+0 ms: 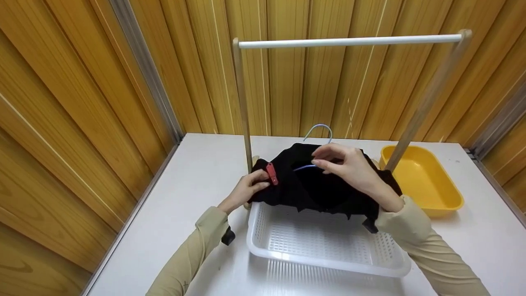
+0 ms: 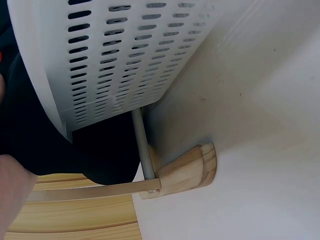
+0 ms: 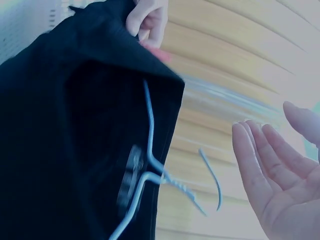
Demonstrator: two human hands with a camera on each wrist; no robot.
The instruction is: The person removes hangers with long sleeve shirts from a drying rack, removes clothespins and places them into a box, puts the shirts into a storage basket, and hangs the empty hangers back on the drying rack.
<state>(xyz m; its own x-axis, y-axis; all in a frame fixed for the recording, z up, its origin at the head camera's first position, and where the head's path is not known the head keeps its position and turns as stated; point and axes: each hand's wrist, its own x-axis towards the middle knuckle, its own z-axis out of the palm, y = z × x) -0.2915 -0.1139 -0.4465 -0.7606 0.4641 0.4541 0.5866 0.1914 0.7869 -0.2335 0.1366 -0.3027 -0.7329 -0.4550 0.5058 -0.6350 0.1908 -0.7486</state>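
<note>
A black garment (image 1: 283,191) is spread over a thin blue wire hanger (image 1: 318,125), whose hook sticks up past the cloth. A red clothes peg (image 1: 272,173) sits on the garment's left end. Right beside the peg, my left hand (image 1: 248,185) grips the cloth between fingers and thumb. My right hand (image 1: 347,166) is above the garment's opening, fingers loosely bent. In the right wrist view this right hand (image 3: 280,180) holds nothing, apart from the hanger (image 3: 151,125), whose twisted neck shows at the opening. A dark clip-like piece (image 3: 131,175) lies beside the wire.
A white perforated basket (image 1: 328,267) stands under and in front of the garment. Behind rises a wooden rack with a white bar (image 1: 349,41); its wooden foot (image 2: 192,167) rests on the table. A yellow tub (image 1: 437,176) stands at the right, by the rack's post (image 1: 427,98).
</note>
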